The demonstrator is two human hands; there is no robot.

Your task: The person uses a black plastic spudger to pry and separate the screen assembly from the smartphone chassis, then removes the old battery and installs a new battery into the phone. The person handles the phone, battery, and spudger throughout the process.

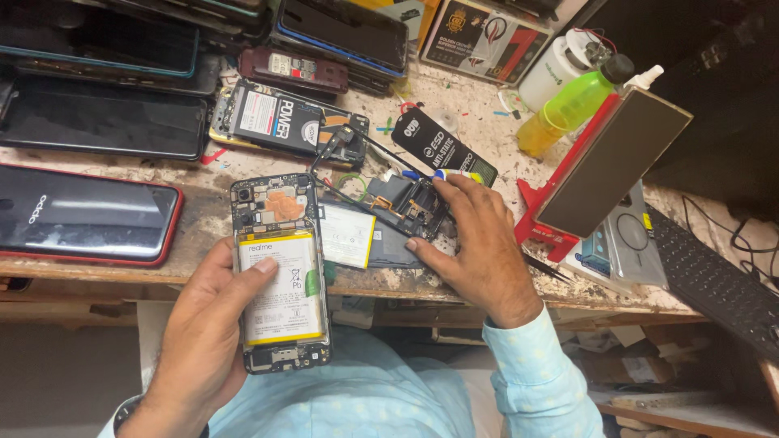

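Observation:
My left hand [203, 332] holds an opened phone [280, 272] with its back cover off, showing a white battery with yellow edges and the circuit board above it. My thumb lies across the battery's top. My right hand [479, 243] rests palm down on the workbench over a second opened phone [385, 223] with a white battery. Its fingers touch the dark parts at that phone's upper end, near a blue and yellow tool tip [442, 173]. Whether the right hand grips anything is hidden under the fingers.
Several phones lie at the left and back, among them a red-edged phone [85, 212] and a black phone [101, 120]. A black tweezers sleeve [442, 150], a yellow-green bottle [572, 109], a white bottle [556, 69], a red stand holding a panel [604, 166] and a keyboard [718, 280] sit to the right.

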